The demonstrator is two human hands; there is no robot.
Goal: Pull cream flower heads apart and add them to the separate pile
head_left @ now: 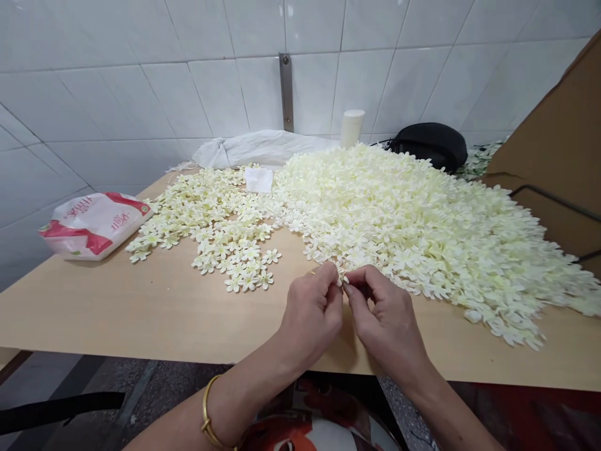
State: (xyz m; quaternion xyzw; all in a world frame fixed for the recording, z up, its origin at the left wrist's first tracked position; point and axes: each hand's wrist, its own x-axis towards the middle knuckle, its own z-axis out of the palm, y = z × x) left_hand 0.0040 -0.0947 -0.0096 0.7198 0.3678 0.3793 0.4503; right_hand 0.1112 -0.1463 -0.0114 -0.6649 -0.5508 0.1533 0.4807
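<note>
Between the fingertips of both hands, over the front of the table, is a small white artificial flower (342,277), partly hidden by the fingers. My left hand (313,307) is closed with thumb and forefinger pinching it from the left. My right hand (382,313) pinches its other side with thumb and forefinger. Just beyond the hands and to the right spreads a large heap of pale yellow-white flowers (399,213). A smaller, thinner spread of similar flowers with yellow-green centres (206,213) lies at the left.
On the wooden table (117,307) a red-and-white tissue pack (96,225) lies at left. A white paper piece (258,180) rests among the flowers. Behind stand a cream cylinder (352,128), a black case (429,146) and a white bag (267,147). Cardboard (554,144) rises at right.
</note>
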